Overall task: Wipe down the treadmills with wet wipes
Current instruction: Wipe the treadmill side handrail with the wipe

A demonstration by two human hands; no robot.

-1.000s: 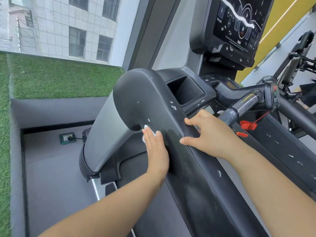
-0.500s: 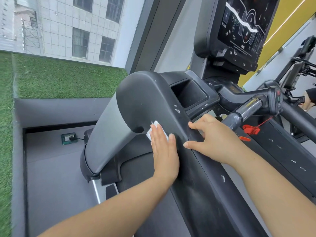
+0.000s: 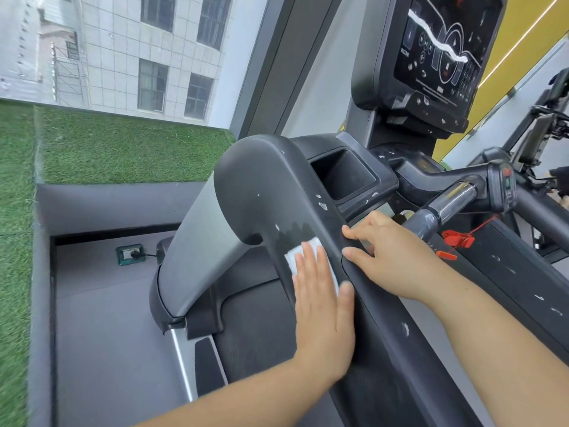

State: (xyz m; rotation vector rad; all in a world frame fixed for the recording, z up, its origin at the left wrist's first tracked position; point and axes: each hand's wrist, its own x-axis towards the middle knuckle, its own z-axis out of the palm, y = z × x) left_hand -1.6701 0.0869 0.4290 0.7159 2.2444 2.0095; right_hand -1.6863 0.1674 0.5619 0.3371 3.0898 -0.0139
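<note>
A big window fills the far left, with green turf (image 3: 123, 143) outside and a pale tiled building beyond it. Down inside there's grey floor (image 3: 107, 318), a wide open strip running left of the treadmill (image 3: 197, 235), with a small power socket (image 3: 129, 254) set into it.

Now the handrail (image 3: 261, 186): broad, matte black, smooth-faced and rounded at the corners. Its long axis climbs from near right to far left, then bends hard down into a grey upright. White specks dot its top.

The wet wipe (image 3: 294, 257) sits on the handrail's top face, just near of that bend. It is white, flat and square-cornered, its far corner poking out past the fingertips. Most of it is covered, so I can't call its long axis. A darker damp patch (image 3: 295, 231) with a scalloped edge lies just beyond it.

The left hand (image 3: 323, 306) lies flat, fingers straight and pointing up the rail, pressing the wipe down. The right hand (image 3: 391, 257) rests loosely on the rail's inner edge just beside it. Thumb and forefinger reach left across the top, and the other fingers are out of sight.

Far right: a boxy cup recess (image 3: 345, 177), a glossy console screen (image 3: 437, 50), and a red safety clip (image 3: 457, 241) under the chrome grip (image 3: 449, 198).
</note>
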